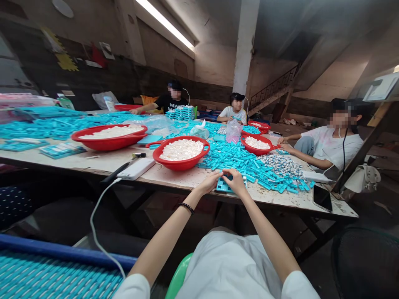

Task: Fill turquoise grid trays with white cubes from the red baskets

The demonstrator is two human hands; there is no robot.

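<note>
At the table's front edge lies a light-blue plastic tray-like piece [222, 187] with small compartments. My left hand [209, 182] is closed on its left side, fingertips at the top edge. Over the piece, my right hand [235, 181] has its thumb and fingers bent together in a pinch; whatever is between them is too small or hidden to make out. Just beyond both hands spreads a heap of narrow light-blue plastic parts [230, 157]. Left of my hands stands a red basin [181, 165] filled with small white pieces [181, 149].
Small white-and-dark parts [282, 164] lie at right, near a phone [322, 198]. Left are a white power bank [136, 168] with a cable, a black-handled tool [120, 169] and another red basin [109, 142]. Several co-workers sit around the table. A blue-rimmed crate [68, 249] is at lower left.
</note>
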